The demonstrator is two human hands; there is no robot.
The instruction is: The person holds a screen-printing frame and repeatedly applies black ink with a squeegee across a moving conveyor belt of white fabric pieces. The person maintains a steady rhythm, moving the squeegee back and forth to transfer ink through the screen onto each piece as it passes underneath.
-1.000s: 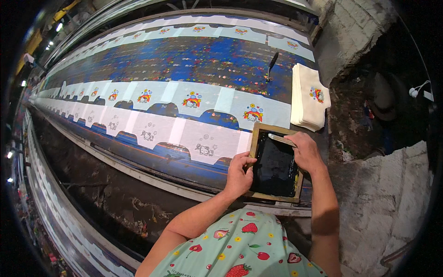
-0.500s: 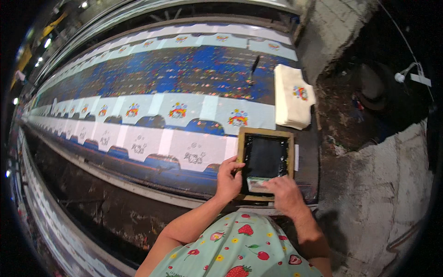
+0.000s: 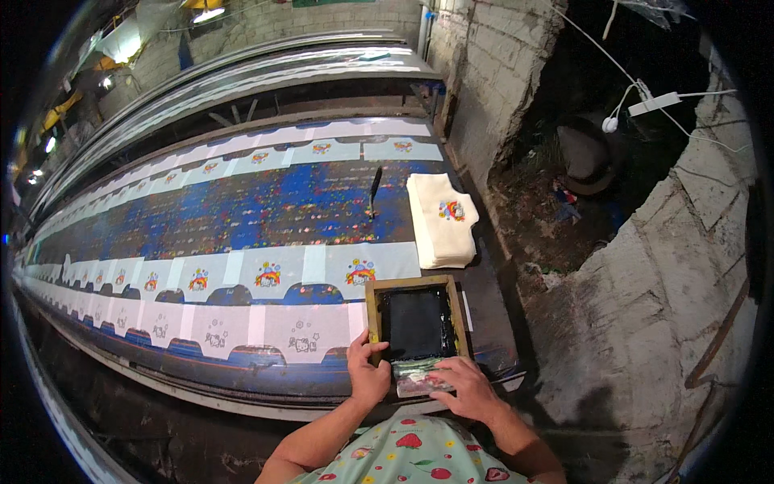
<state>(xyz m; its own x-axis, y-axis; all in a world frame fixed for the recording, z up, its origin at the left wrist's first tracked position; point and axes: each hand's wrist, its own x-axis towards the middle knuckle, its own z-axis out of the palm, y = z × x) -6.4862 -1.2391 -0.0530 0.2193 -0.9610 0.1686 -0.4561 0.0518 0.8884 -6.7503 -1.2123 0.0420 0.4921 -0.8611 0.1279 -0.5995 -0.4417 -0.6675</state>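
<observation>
A wooden-framed printing screen [image 3: 457, 310] with dark ink on its mesh lies at the near right end of a long table. My left hand [image 3: 368, 373] is closed round the left side of its frame, thumb and fingers by the near left corner. My right hand [image 3: 472, 389] grips a flat, ink-smeared squeegee [image 3: 414, 379] at the near end of the screen, its fingers over the right part of the tool. The squeegee leans so its broad face shows. The near edge of the frame is mostly hidden behind the squeegee and my hands.
Pale cloth pieces with printed cartoon motifs [image 3: 268, 274] run in rows along the table [image 3: 266, 194]. A stack of cream cloth [image 3: 439, 230] lies beyond the screen. A dark-handled tool [image 3: 376, 194] stands on the blue area. Right of the table is a broken concrete wall [image 3: 645, 266].
My view has tilted up, so the table sits lower and further left. The squeegee now leans with more of its face showing, and my right fingers are more spread over it. My left hand keeps the frame.
</observation>
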